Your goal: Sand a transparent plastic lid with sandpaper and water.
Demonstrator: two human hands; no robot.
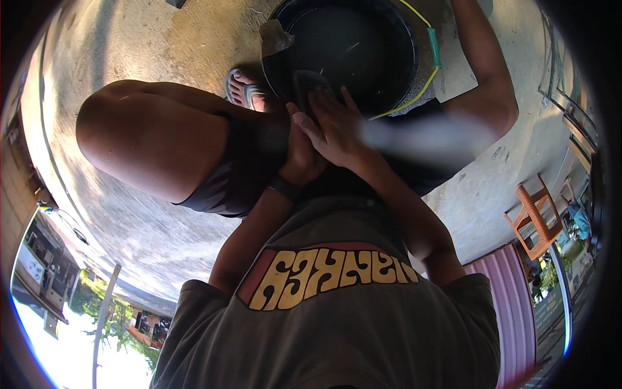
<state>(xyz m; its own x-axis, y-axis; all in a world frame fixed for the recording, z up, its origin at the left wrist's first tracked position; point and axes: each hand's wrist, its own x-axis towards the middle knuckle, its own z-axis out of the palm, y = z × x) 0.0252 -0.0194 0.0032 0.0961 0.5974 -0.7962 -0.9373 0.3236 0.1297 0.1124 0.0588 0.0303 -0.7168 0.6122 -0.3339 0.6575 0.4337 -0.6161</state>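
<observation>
My left hand (300, 146), with a dark band at its wrist, is closed round the near part of a dark, flat, elongated piece (308, 82); its kind cannot be made out. My right hand (338, 129) lies across the piece from the right, its fingers stretched and partly spread over the surface. The far end of the piece reaches over the near rim of a round black tub (413, 48). Murky water (343, 39) fills the tub's inside. A brown, ragged piece (275, 37) hangs over the tub's left rim.
A yellow handle (414, 97) with a green grip (434, 47) bows out right of the tub. My sandalled foot (245, 89) stands left of it, on the concrete floor (162, 39). My bent knees flank the tub. An orange plastic stool (534, 217) lies far right.
</observation>
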